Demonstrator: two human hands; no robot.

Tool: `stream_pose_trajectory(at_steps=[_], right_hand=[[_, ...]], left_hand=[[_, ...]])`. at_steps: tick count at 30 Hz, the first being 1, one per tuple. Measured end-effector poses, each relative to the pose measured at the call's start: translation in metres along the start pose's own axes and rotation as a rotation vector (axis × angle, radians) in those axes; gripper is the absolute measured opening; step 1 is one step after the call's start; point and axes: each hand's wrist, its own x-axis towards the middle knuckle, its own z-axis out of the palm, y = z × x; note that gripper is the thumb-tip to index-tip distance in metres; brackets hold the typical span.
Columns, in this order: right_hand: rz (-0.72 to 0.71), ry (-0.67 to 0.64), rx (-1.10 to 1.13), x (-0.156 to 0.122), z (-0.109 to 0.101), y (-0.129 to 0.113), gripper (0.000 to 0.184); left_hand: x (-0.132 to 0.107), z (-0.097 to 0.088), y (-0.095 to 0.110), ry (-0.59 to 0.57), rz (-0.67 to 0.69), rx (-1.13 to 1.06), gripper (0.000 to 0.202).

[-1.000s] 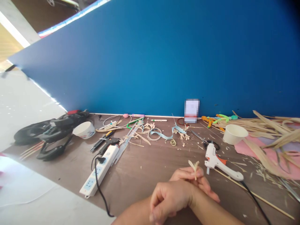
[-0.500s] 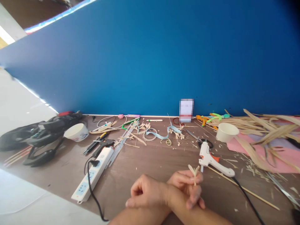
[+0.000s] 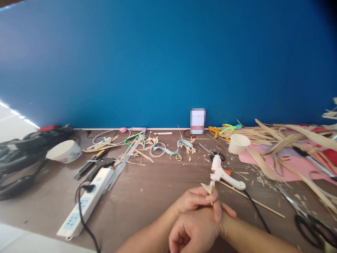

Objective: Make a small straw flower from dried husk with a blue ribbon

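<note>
My left hand (image 3: 198, 199) pinches a small pale husk flower (image 3: 210, 189) upright between thumb and fingers; its petals point up and its thin stem hangs below the fingertips. My right hand (image 3: 193, 230) is crossed to the left in front of it, with the fingers curled in and nothing seen in them. The left hand's lower fingers lie against the right wrist. Just beyond the flower, a white hot glue gun (image 3: 222, 174) rests on the table, with a thin wooden stick (image 3: 258, 202) beside it.
To the left lie a white power strip (image 3: 86, 203), a black glue gun (image 3: 98, 167) and a paper bowl (image 3: 64, 151). Husk flowers (image 3: 152, 142) and blue ribbon (image 3: 170, 151) are further back. Rightward are a cup (image 3: 239, 143), husk strips (image 3: 279, 144) and large scissors (image 3: 308, 221).
The view has swung to the right. My right hand has moved lower and nearer to me, and the left hand with the flower now lies over the right wrist.
</note>
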Motion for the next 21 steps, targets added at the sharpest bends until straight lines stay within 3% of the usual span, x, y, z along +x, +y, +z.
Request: stream_pose_trajectory(at_steps=[1, 3, 4, 5, 6, 9, 12, 15, 17, 21], right_hand=[[0.063, -0.065, -0.014, 0.003, -0.006, -0.009, 0.011], [0.205, -0.318, -0.152, 0.008, -0.022, -0.033, 0.018], [0.339, -0.598, -0.336, 0.01, -0.032, -0.048, 0.019], [0.366, -0.758, -0.506, 0.009, -0.043, -0.064, 0.017], [0.346, -0.785, -0.607, 0.006, -0.055, -0.08, 0.013], [0.283, -0.703, -0.692, -0.012, -0.086, -0.116, 0.012], [0.203, -0.477, -0.708, -0.029, -0.097, -0.121, 0.016], [0.096, -0.153, -0.773, -0.029, -0.085, -0.102, 0.013], [0.02, -0.061, -0.765, -0.018, -0.07, -0.085, 0.01], [-0.079, 0.074, -0.7, 0.014, -0.044, -0.054, 0.02]], left_hand=[[0.0, -0.005, 0.001, -0.023, 0.028, -0.014, 0.018], [0.001, -0.017, 0.004, 0.028, 0.129, -0.11, 0.015], [0.001, -0.024, 0.005, 0.064, 0.173, -0.159, 0.013], [0.001, -0.03, 0.007, 0.102, 0.212, -0.201, 0.012], [0.001, -0.034, 0.009, 0.152, 0.248, -0.234, 0.011], [0.005, -0.042, 0.011, 0.267, 0.296, -0.259, 0.009], [0.011, -0.041, 0.007, 0.33, 0.282, -0.187, 0.007], [0.015, -0.037, 0.001, 0.406, 0.253, -0.006, 0.008], [0.016, -0.035, -0.001, 0.468, 0.259, 0.121, 0.009], [0.016, -0.037, 0.001, 0.588, 0.363, 0.21, 0.009]])
